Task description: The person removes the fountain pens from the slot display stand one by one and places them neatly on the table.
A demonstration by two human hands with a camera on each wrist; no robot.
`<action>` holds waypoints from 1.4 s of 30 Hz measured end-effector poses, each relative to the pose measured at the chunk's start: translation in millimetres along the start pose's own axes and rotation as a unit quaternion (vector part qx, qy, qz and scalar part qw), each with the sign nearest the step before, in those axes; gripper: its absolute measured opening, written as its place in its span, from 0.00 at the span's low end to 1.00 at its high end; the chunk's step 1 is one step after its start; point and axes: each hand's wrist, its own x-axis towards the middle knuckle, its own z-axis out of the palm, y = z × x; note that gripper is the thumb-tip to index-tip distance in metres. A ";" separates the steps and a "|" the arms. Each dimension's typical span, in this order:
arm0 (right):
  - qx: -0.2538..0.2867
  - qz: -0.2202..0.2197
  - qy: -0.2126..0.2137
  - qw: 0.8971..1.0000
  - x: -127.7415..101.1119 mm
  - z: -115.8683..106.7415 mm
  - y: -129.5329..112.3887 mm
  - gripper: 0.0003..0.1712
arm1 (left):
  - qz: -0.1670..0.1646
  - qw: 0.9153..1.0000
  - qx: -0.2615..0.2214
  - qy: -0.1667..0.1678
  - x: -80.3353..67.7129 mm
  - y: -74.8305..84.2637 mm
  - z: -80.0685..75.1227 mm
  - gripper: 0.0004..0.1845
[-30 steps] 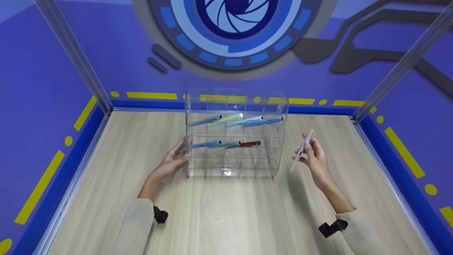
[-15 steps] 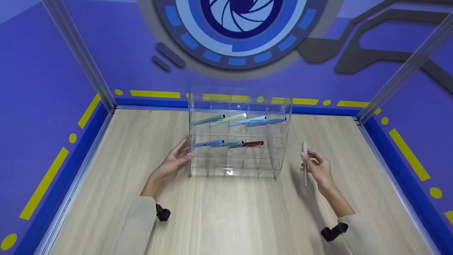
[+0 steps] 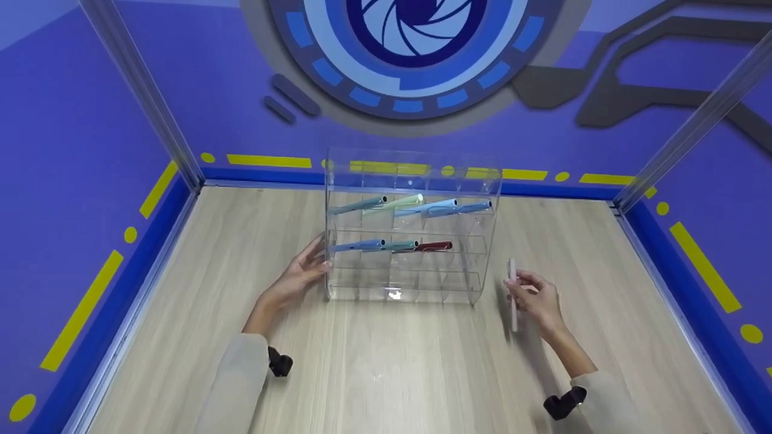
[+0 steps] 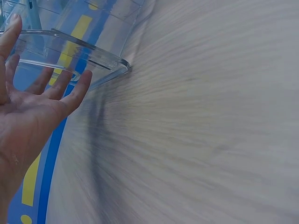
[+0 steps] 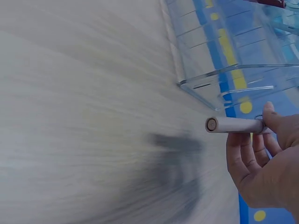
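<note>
1. Pens are seen lodged in the upper and middle rows of a clear acrylic rack (image 3: 413, 181) that stands upright on the wooden surface (image 3: 386, 361): four pale blue and green ones (image 3: 416, 206) above, then a blue, a teal and a dark red pen (image 3: 433, 246) below.
2. A pale pink pen (image 3: 512, 294) is pinched in the right hand (image 3: 534, 299), thumb on top and fingers curled beneath, just beside the rack's right wall and clear of the surface; in the head view it is held roughly upright.
3. The left hand (image 3: 300, 274) is laid flat against the rack's left wall, fingers (image 4: 70, 91) straight and spread, nothing gripped.
4. By judgement, an insertion into a free cell is being prepared; the slot right of the dark red pen appears free, as does the bottom row.
5. The pen is best turned until its axis matches the slope of the pens already seated, and its leading end lined up with the cell mouth before it is pushed.
6. The rack should be braced by the flat hand throughout, since light acrylic is likely to slide or tip under a sideways push.
7. The grip is best kept near the pen's rear, so the fingers are not caught on the dividers.
</note>
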 end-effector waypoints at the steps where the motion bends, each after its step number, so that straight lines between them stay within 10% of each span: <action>1: -0.014 -0.002 -0.002 1.000 -0.5 -0.2 1.9 0.24 | 0.001 1.000 0.000 0.000 0.5 -0.2 0.1 0.44; 21: -0.242 -0.050 -0.019 0.969 -6.7 17.4 22.7 0.21 | -0.003 1.000 -0.004 -0.003 -2.5 -8.7 0.5 0.44; 42: -0.251 -0.079 -0.013 0.965 2.9 21.9 28.9 0.23 | 0.006 1.000 0.007 -0.006 0.1 -3.3 -1.3 0.44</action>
